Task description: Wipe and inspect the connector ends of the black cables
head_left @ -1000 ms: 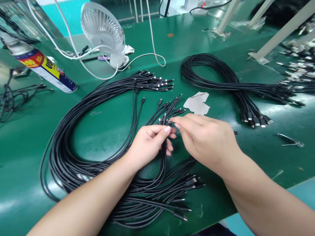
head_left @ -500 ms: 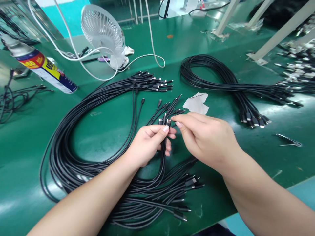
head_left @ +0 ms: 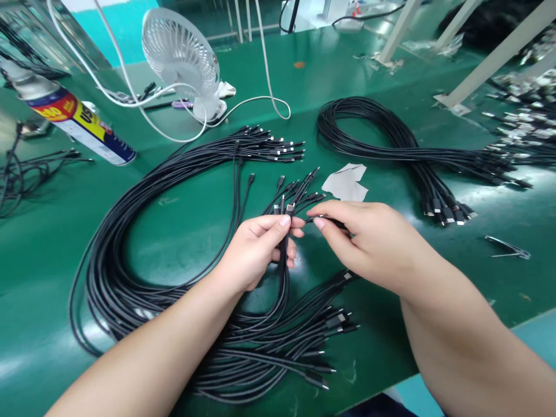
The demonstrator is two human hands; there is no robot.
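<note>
My left hand (head_left: 264, 246) is closed around a small bundle of black USB cables (head_left: 283, 272), thumb pressed on one of them. Their plugs (head_left: 290, 209) poke up above my fingers, metal tips showing. Just right of them, my right hand (head_left: 369, 240) pinches a slim dark thing (head_left: 332, 219) between thumb and index finger; its tip points toward the held plugs, and its kind is unclear. Under and around my left forearm lies a big loop of black cables (head_left: 113, 243), with loose ends fanned out (head_left: 321, 379) below my hands and more plugs (head_left: 282, 149) beyond them.
A second cable coil (head_left: 369, 150) lies at right, near a torn piece of paper (head_left: 346, 182) and metal tweezers (head_left: 508, 248). At the back left stand a white fan (head_left: 182, 52) with a white cord and a tilted spray can (head_left: 82, 119). Pale posts (head_left: 486, 61) rise at upper right.
My right hand has drawn slightly away from the plugs, and more of the slim dark thing shows in it. My left hand has shifted a little left with the cables.
</note>
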